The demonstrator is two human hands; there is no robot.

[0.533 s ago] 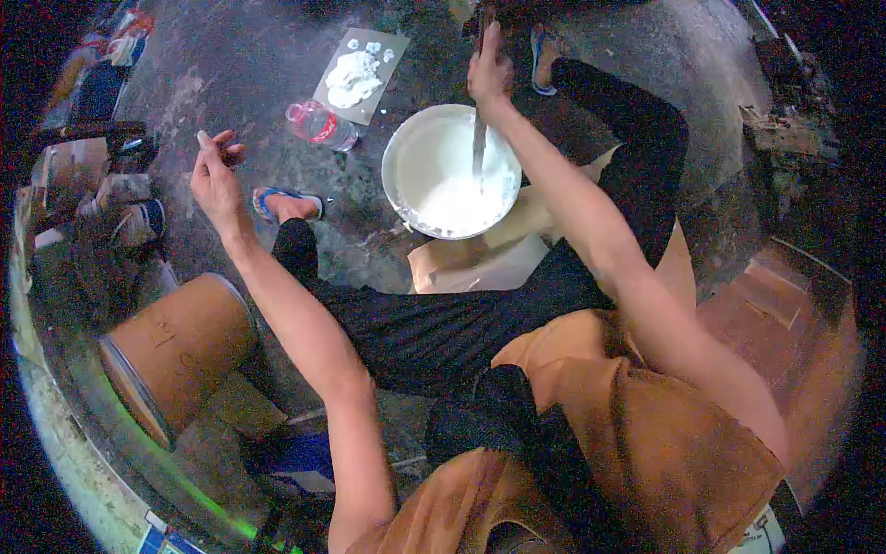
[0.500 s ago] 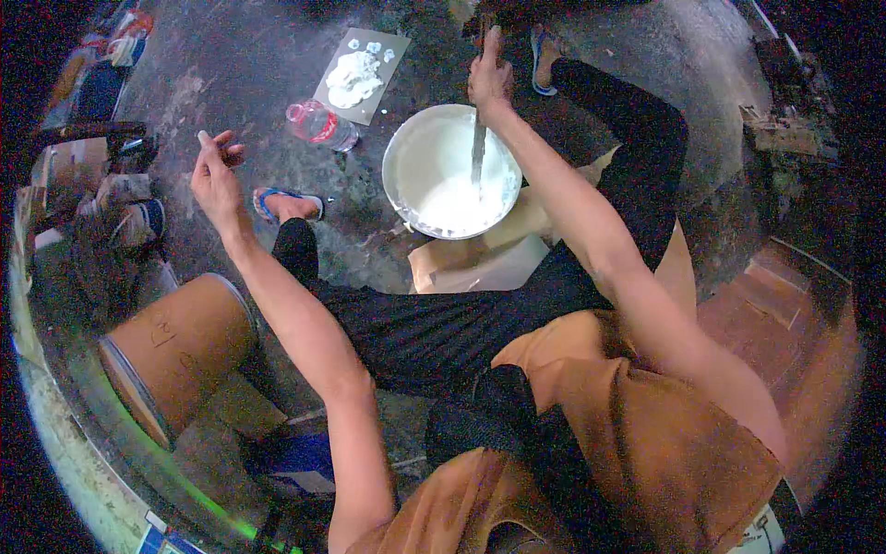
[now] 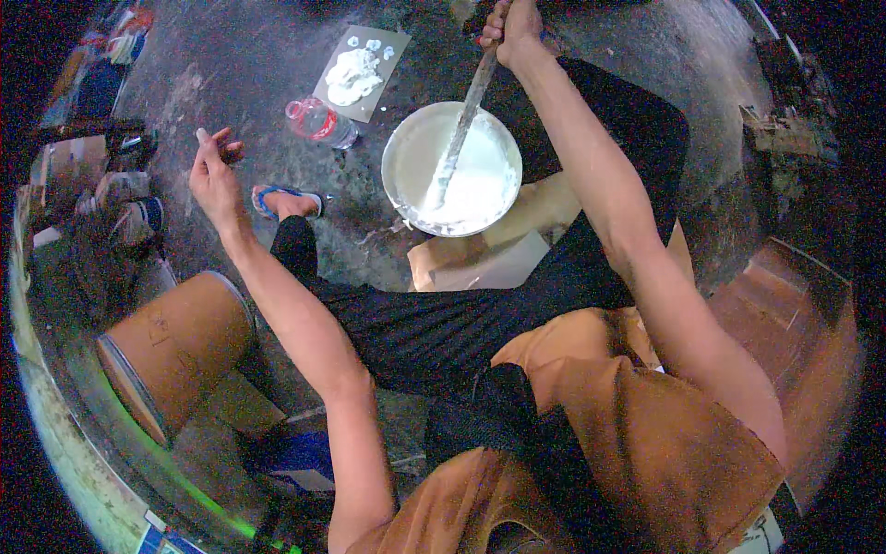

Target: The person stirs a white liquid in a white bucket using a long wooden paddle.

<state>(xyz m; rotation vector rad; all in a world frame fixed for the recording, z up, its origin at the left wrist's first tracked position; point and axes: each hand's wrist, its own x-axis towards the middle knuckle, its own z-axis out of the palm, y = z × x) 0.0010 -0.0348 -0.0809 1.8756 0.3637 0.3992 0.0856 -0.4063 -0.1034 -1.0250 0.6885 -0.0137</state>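
At the top of the view, my right hand (image 3: pixel 519 35) is closed round the upper part of a long wooden stick (image 3: pixel 476 90). The stick leans across the rim of a round white bucket (image 3: pixel 389 175), and its lower end is coated white inside. Thick white paste (image 3: pixel 480 189) fills the bucket's bottom; how deep it is I cannot tell. My left hand (image 3: pixel 218 180) is raised at the left, its fingers loosely bent and apart, holding nothing. Nearest to it are my sandalled left foot (image 3: pixel 288 203) and a clear plastic bottle (image 3: pixel 318 124) with a red label.
Behind the bottle lies a flat sheet (image 3: pixel 388 66) bearing a white heap (image 3: pixel 354 76) and small lumps. A brown cardboard drum (image 3: pixel 180 351) rests on its side at left. Brown cardboard (image 3: pixel 498 263) lies beside the bucket. Wooden boards (image 3: pixel 784 295) are at right.
My right hand has moved up and to the right, tilting the stick from nearly upright to a slant. Its lower end has swung left in the bucket. My left hand has hardly moved.
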